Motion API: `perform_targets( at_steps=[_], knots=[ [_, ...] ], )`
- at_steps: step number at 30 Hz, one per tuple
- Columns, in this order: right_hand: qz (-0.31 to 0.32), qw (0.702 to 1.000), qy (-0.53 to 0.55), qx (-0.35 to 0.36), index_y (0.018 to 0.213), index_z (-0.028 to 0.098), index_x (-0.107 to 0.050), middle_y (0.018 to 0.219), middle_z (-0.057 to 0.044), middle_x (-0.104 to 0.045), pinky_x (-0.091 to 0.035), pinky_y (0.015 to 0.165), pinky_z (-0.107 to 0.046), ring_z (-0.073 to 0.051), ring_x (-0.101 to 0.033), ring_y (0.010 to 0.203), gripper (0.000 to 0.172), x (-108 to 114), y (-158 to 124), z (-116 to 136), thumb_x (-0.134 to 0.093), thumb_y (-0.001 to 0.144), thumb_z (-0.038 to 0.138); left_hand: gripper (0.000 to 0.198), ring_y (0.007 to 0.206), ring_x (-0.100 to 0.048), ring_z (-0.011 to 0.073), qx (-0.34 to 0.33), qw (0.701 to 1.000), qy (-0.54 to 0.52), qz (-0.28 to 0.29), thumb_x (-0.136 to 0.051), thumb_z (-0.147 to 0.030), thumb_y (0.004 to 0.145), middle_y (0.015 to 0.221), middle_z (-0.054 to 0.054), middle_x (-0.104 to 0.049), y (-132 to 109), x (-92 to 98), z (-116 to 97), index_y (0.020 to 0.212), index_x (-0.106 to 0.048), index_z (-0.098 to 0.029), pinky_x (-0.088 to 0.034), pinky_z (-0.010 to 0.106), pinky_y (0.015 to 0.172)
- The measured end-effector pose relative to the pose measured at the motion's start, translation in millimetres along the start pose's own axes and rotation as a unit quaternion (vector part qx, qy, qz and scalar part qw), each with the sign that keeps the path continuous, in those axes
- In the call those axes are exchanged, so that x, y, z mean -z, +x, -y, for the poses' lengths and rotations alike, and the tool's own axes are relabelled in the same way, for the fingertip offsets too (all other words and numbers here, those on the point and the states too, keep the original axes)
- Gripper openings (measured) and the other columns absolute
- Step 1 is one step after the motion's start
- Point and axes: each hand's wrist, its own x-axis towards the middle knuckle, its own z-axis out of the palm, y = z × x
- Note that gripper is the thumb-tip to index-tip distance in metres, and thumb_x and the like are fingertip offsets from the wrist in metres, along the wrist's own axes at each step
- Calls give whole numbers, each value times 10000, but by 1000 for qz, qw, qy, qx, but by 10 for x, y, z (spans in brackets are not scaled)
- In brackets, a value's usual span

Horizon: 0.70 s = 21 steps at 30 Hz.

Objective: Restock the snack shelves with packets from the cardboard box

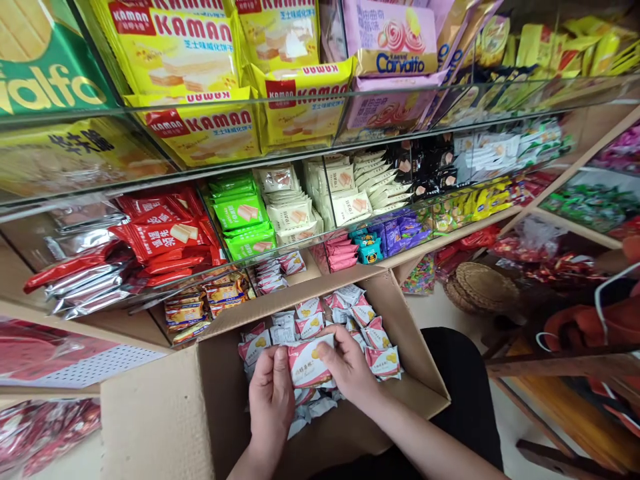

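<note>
A small pink-and-white packet (306,365), printed with a yellow biscuit picture, is held above an open cardboard box (423,363), with both hands clamped on it, one at each end. The left hand (273,393) pinches its left end between thumb and curled fingers, and the right hand (353,370) grips the right end, its thumb lying over the printed face. The packet lies nearly level, tipped slightly up toward the right. Below and behind it, loose packets (384,361) of like pink and white cover much of the box floor, some showing silvery backs. The box's near-left flap (150,413) folds outward, and a dark-clothed knee (467,387) sits just beside its right wall. Beyond the box, the low compartments hold brown-and-yellow packets (205,303), pink packets (343,253), teal packets (369,247) and purple packets (404,232). One shelf up stand red packets (165,237), green packets (243,210) and stacks of cream packets (350,203). Higher still, behind glass edging, are yellow KAMAN packs (175,50) and lilac Carvalfo packs (395,37). To the right, round woven pieces (483,287) rest on the floor near a wooden seat (575,407)
</note>
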Motion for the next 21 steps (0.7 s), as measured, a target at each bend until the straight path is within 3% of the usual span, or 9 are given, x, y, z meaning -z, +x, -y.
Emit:
perform_targets(
  at_steps=[3, 5, 7, 9, 12, 14, 16, 19, 21],
  knots=[
    [135, 990, -13, -26, 982, 196, -497, 774, 8, -537, -398, 579, -220, -114, -492, 654, 339, 82, -23, 183, -613, 733, 395, 244, 502, -417, 80, -89, 993, 69, 21, -452, -355, 831, 560, -34, -469, 39, 163, -57, 660, -501, -189, -375, 180, 469],
    [133, 989, -67, -3, 982, 193, -524, 808, -5, -572, -421, 603, -228, -126, -528, 681, 337, 153, 30, 354, -632, 720, 375, 148, 546, -470, 89, -159, 977, 138, 36, -445, -287, 841, 628, -22, -525, 125, 317, -126, 770, -538, -196, -398, 186, 507],
    [80, 982, -154, 76, 990, 192, -542, 859, -20, -602, -433, 648, -238, -140, -554, 735, 308, 240, 168, 550, -620, 738, 350, 153, 674, -539, 116, -242, 944, 222, 22, -464, -241, 830, 780, 14, -585, 288, 500, -214, 957, -537, -198, -436, 221, 620],
    [31, 947, -266, 176, 1008, 186, -548, 924, -41, -617, -431, 707, -253, -154, -564, 807, 258, 331, 389, 729, -579, 778, 299, 175, 749, -555, 156, -321, 888, 329, 0, -503, -247, 804, 807, 40, -595, 518, 686, -288, 963, -542, -183, -433, 276, 705],
    [50, 863, -439, 244, 1003, 166, -554, 961, -65, -618, -417, 759, -279, -170, -562, 863, 208, 413, 818, 859, -521, 799, 187, 205, 781, -565, 217, -303, 827, 473, 14, -453, -320, 826, 822, 74, -633, 864, 893, -309, 903, -570, -170, -414, 347, 740],
    [95, 818, -529, 202, 989, 157, -560, 963, -74, -621, -412, 767, -283, -181, -566, 881, 208, 395, 1120, 831, -517, 786, 145, 266, 798, -578, 234, -244, 811, 532, 29, -382, -356, 854, 839, 79, -648, 1006, 952, -264, 875, -578, -177, -414, 348, 720],
    [124, 789, -592, 104, 1001, 157, -566, 988, -85, -625, -414, 767, -281, -198, -572, 911, 240, 318, 1409, 739, -536, 764, 133, 309, 806, -586, 235, -196, 796, 571, 50, -323, -366, 872, 826, 67, -652, 1053, 960, -207, 823, -575, -194, -411, 337, 700],
    [132, 769, -625, -11, 972, 151, -604, 1010, -104, -634, -426, 758, -278, -233, -582, 941, 276, 155, 1803, 554, -584, 703, 91, 321, 807, -581, 227, -176, 788, 587, 54, -297, -365, 880, 792, 47, -644, 1018, 937, -160, 756, -551, -213, -400, 323, 693],
    [128, 770, -623, -42, 910, 146, -635, 975, -103, -649, -435, 755, -272, -241, -591, 931, 247, 59, 2030, 425, -614, 675, 72, 307, 800, -573, 219, -176, 795, 579, 51, -303, -362, 879, 777, 38, -636, 988, 929, -157, 734, -533, -219, -392, 316, 690]
  ],
)
